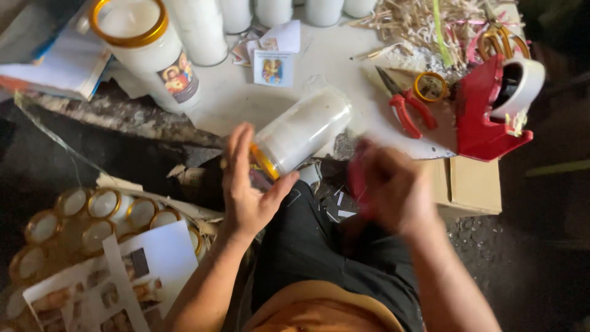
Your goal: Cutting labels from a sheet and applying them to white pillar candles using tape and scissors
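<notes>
So here's where things stand. A white glass candle (301, 132) is lying tilted on its side at the near edge of the tabletop (233, 98), gold-rimmed end toward the person. No picture label can be seen on it, so that bit looks not done yet. The left hand (246, 184) is spread open, palm against the gold rim. The right hand (393, 190) is blurred, just right of the candle; something red seems to be pinched in it, but what exactly can't be told.

Up left of the lying candle, a finished-looking candle (147, 52) with a picture label is stood upright. Plain white ones (203, 27) are lined behind it, seemingly still to do. Loose picture cards (272, 67) are beyond the candle, red-handled scissors (409, 110) and a red tape dispenser (491, 107) to its right, a batch of gold-rimmed candles (104, 212) down left.
</notes>
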